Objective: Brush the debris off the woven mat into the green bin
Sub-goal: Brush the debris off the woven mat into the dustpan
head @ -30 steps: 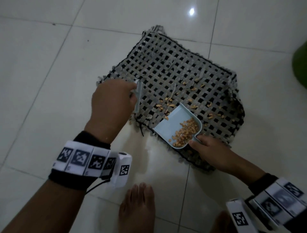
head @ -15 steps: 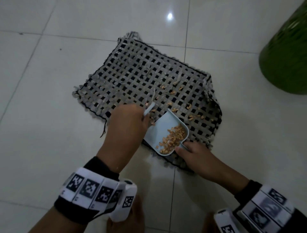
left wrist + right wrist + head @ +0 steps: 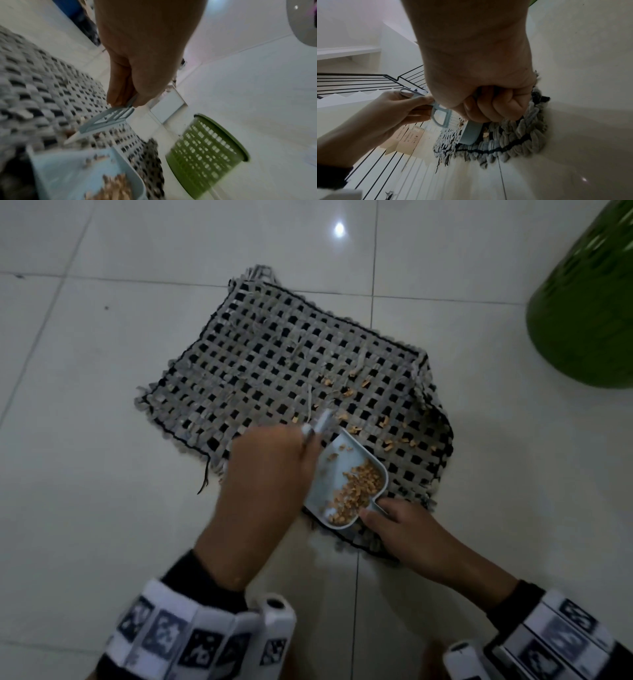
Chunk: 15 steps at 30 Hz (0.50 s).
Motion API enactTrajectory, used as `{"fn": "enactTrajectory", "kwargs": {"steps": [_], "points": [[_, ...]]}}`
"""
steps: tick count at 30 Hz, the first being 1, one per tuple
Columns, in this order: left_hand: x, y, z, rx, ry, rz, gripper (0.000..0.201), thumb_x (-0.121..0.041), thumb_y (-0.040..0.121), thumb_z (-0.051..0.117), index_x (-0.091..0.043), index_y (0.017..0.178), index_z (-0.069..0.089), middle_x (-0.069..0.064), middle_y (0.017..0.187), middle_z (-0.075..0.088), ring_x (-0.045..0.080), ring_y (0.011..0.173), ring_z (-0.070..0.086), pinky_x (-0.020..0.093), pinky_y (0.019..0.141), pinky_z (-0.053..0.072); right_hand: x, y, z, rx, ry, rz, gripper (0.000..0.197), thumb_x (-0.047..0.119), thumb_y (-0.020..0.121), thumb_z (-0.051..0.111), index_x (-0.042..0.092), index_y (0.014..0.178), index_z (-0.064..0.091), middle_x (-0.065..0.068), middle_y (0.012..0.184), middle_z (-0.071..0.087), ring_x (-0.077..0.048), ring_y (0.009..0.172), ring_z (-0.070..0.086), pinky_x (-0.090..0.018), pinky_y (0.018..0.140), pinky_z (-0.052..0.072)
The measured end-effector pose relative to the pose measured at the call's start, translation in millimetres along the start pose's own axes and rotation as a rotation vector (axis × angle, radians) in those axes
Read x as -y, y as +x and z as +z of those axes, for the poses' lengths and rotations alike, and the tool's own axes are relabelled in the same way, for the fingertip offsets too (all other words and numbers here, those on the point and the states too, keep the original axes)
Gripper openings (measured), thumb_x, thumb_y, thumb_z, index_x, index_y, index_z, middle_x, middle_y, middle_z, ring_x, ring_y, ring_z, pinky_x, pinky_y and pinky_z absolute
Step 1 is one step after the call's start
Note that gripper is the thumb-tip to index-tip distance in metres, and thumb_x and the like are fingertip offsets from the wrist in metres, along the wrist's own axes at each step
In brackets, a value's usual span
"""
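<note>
Left hand [image 3: 263,474] pinches the brush [image 3: 109,119] by its handle, fingers [image 3: 118,86] curled round it; pale blue, head angled down just above the mat [image 3: 274,364]. In the head view only the handle tip shows past the knuckles, the rest sits behind the hand.

Right hand [image 3: 404,529] grips the dustpan [image 3: 339,460] by its short handle, fingers [image 3: 496,102] fully curled in a fist round it (the right wrist view shows this best). Pan rests on the near right part of the mat, open lip pointing away from the person, rear edge close to the mat's near fringe.

Debris [image 3: 359,487]: a tan heap lies in the back half of the pan, toward the handle, with a few crumbs further up the pan floor. More loose bits [image 3: 387,422] are scattered on the mat beyond and to the right of the lip, spread toward the mat's right edge. One stray piece sits near the mat's left edge.

Mat is grey and black weave, flat on the white tile floor [image 3: 85,474], right far corner bunched up a little.

Bin [image 3: 582,313] is green with a slotted wall, standing on the floor to the right of the mat and apart from it. Left wrist view shows it upright, just past the mat's edge. Both wrists carry marker bands.
</note>
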<state>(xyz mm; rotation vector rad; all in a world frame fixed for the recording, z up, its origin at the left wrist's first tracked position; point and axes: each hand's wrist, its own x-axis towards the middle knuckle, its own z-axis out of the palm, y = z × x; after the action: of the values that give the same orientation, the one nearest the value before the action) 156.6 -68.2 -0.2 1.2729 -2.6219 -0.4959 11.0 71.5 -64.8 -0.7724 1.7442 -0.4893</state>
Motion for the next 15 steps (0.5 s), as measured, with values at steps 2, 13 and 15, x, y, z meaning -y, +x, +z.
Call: {"fn": "enactTrajectory", "kwargs": {"steps": [2, 13, 15], "points": [[19, 12, -7, -0.107, 0.025, -0.025, 0.036, -0.027, 0.103, 0.055, -0.013, 0.071, 0.065, -0.001, 0.052, 0.056, 0.012, 0.041, 0.049, 0.03, 0.041, 0.044, -2, 0, 0, -0.004, -0.003, -0.002, 0.037, 0.035, 0.101, 0.05, 0.002, 0.089, 0.063, 0.011, 0.044, 0.047, -0.005, 0.041, 0.041, -0.018, 0.042, 0.031], [25, 13, 11, -0.088, 0.014, -0.03, 0.034, -0.029, 0.101, 0.057, -0.014, 0.071, 0.058, -0.005, 0.052, 0.049, 0.01, 0.04, 0.043, 0.021, 0.04, 0.027, -5, 3, -4, -0.002, -0.009, -0.033, 0.03, 0.032, 0.102, 0.05, 0.025, 0.075, 0.06, 0.019, 0.045, 0.053, 0.001, 0.04, 0.044, -0.01, 0.041, 0.03], [37, 20, 4, -0.166, 0.034, -0.112, 0.037, -0.028, 0.102, 0.056, -0.015, 0.068, 0.049, -0.005, 0.051, 0.042, 0.0, 0.042, 0.035, 0.018, 0.041, 0.02, -6, 3, -3, 0.005, 0.0, -0.034, 0.027, 0.034, 0.102, 0.049, 0.027, 0.08, 0.063, 0.017, 0.047, 0.053, 0.0, 0.041, 0.043, -0.012, 0.041, 0.03]]}}
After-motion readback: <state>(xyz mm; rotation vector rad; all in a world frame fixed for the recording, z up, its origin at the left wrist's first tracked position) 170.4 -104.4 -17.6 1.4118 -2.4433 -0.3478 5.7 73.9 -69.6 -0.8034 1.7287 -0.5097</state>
